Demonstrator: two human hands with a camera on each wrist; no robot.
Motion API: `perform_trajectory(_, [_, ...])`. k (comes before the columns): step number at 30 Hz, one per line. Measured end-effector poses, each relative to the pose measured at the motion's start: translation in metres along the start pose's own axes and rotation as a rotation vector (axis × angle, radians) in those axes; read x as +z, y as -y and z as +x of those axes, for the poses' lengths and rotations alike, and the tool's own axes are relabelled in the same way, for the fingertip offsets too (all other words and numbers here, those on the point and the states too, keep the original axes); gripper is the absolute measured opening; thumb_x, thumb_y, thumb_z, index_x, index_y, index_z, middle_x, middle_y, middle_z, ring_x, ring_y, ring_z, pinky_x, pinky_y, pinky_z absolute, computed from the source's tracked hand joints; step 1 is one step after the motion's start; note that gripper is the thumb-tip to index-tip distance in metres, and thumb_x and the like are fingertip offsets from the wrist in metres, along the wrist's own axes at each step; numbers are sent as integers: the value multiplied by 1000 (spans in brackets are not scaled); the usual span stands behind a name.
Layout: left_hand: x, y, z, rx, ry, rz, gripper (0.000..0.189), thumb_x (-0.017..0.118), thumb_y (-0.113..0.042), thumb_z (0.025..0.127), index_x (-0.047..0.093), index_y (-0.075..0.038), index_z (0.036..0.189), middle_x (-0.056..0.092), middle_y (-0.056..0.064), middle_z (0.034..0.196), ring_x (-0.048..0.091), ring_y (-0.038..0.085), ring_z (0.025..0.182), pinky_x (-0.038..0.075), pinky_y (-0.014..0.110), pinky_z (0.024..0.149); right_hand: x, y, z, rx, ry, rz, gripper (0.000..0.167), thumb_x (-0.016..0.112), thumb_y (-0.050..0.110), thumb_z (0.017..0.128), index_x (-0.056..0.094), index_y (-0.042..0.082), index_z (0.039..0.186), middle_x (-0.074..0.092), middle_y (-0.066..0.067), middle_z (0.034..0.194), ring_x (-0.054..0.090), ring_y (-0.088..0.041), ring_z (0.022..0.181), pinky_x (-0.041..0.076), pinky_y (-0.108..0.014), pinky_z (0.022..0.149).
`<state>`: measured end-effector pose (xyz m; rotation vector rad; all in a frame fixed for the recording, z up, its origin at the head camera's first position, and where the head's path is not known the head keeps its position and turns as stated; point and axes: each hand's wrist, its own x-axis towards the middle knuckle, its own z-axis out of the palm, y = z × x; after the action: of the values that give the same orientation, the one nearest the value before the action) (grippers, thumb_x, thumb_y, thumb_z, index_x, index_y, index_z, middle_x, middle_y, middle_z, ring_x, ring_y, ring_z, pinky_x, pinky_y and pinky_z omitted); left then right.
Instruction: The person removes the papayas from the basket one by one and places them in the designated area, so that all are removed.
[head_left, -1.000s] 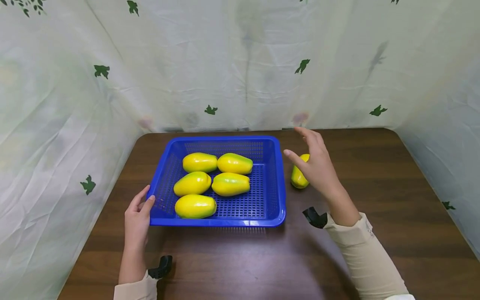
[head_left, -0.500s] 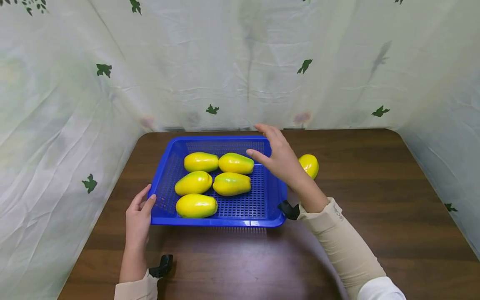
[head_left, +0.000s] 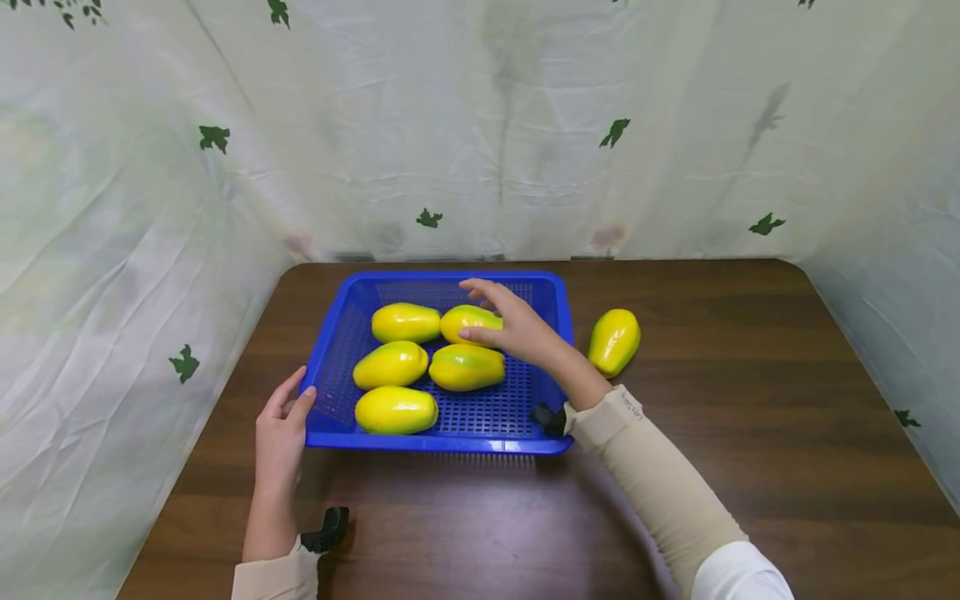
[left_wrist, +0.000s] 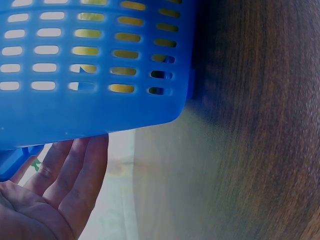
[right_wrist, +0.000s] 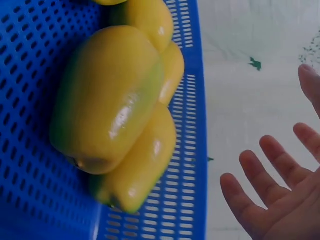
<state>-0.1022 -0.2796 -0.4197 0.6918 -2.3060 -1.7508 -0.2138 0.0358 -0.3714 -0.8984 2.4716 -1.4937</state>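
Note:
A blue plastic basket [head_left: 555,317] with slotted walls stands on the wooden table and contains several yellow-green papayas [head_left: 397,410]. At its left rim, my left hand [head_left: 279,437] grips the edge, thumb on top and fingers beneath; the left wrist view shows those fingers [left_wrist: 82,175] against the outer wall. My right hand [head_left: 510,325] hovers over the basket with relaxed, spread fingers, above the back right papaya [head_left: 467,320], partly covering it. From the right wrist, the same hand [right_wrist: 280,200] appears holding nothing. Another papaya [head_left: 615,342] lies outside, right of the basket.
The brown wooden table [head_left: 750,400] extends right of the basket and toward the front. White cloth [head_left: 555,167] with green leaf shapes hangs behind the table and along both sides.
My right hand has travelled left and lower, from beside the single papaya to above the papayas in the basket. The left hand keeps its hold on the rim.

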Motion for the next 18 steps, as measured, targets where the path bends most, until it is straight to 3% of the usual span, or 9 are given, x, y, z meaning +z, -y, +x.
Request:
perform_trajectory(6, [0,-1,0,5,3,-9,44,53,-35,90,47,-24,132,53,14,107,57,14,78,49,19,63,12,-12,4,21,111,53,61,65,26,84,36,15,136,40,-10,133,39,-28,117,33,-46,94])
perform_trajectory(18, [0,0,0,1,17,2,45,50,-36,91,45,-25,133,51,13,111,55,17,84,49,20,66,22,-26,5,144,306,-27,61,69,22,81,40,12,134,46,-10,126,42,-21,115,35,-39,95])
